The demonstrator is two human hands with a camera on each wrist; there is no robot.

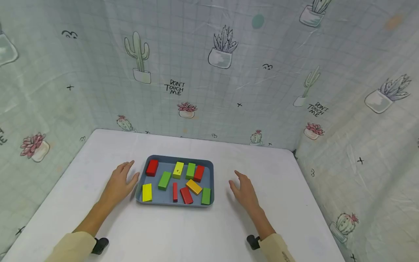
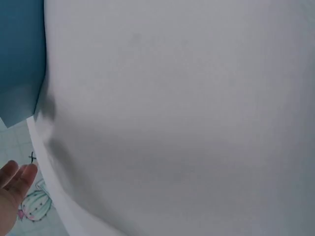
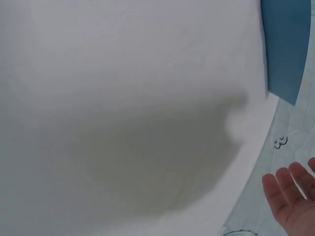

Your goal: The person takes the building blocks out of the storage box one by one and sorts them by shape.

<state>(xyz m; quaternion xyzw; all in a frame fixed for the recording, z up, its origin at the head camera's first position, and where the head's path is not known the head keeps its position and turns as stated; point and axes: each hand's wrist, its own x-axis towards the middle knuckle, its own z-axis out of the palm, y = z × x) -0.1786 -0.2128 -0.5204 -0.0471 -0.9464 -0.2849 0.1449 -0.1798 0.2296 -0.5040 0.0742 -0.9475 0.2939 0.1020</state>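
Note:
A blue-grey tray (image 1: 163, 198) on the white table holds several red, green and yellow blocks and one orange block (image 1: 194, 186). Just left of it, the left hand (image 1: 117, 185) hovers with relaxed fingers, holding nothing; a yellow block (image 1: 147, 192) is the nearest block. Farther off on the tray's right side, the right hand (image 1: 246, 193) is held over the table, fingers loosely extended and nothing in them. In the left wrist view the left hand (image 2: 15, 196) shows near the tray's side (image 2: 19, 64). The right wrist view has the right hand (image 3: 295, 199) below the tray's side (image 3: 285, 49).
The white table (image 1: 183, 236) extends around the tray. Behind it and on both sides hangs a pale sheet (image 1: 196, 43) printed with cacti and potted plants. A dark band with a black device (image 1: 100, 246) is at the left wrist, another (image 1: 253, 242) at the right.

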